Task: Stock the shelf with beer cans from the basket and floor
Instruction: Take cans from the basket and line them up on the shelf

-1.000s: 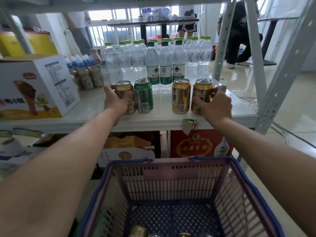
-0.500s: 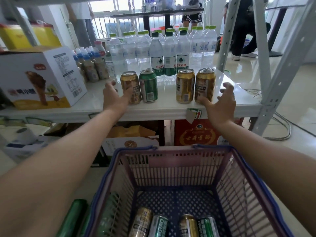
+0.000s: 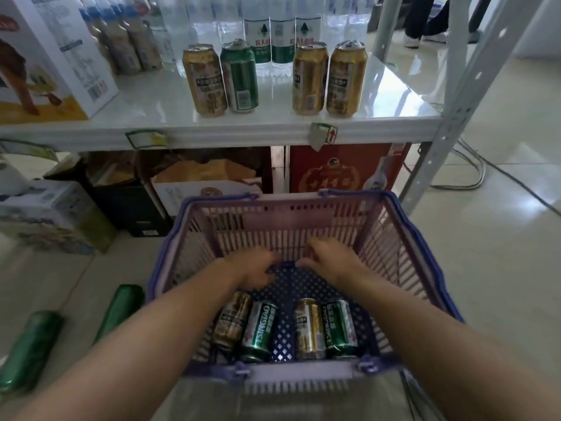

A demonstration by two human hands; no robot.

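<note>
Several beer cans stand upright on the white shelf (image 3: pixel 158 104): a gold can (image 3: pixel 205 82), a green can (image 3: pixel 239 77), and two more gold cans (image 3: pixel 309 79) (image 3: pixel 346 79). Below it sits the purple basket (image 3: pixel 403 226) with several cans lying on its floor, among them a green Tsingtao can (image 3: pixel 261 329) and a gold can (image 3: pixel 306 329). Two green cans (image 3: pixel 121 308) (image 3: pixel 28 347) lie on the tiles left of the basket. My left hand (image 3: pixel 258 268) and my right hand (image 3: pixel 328 262) are inside the basket above the cans, fingers apart, holding nothing.
Water bottles (image 3: pixel 282 28) fill the back of the shelf, with a white carton (image 3: pixel 57 56) at its left. Boxes (image 3: pixel 340 171) stand under the shelf. A grey shelf upright (image 3: pixel 455 95) rises at the right, cables trail behind it, and a person's feet show at top right.
Both hands have let go of the outer gold cans on the shelf and dropped down into the basket. The view has tilted downward.
</note>
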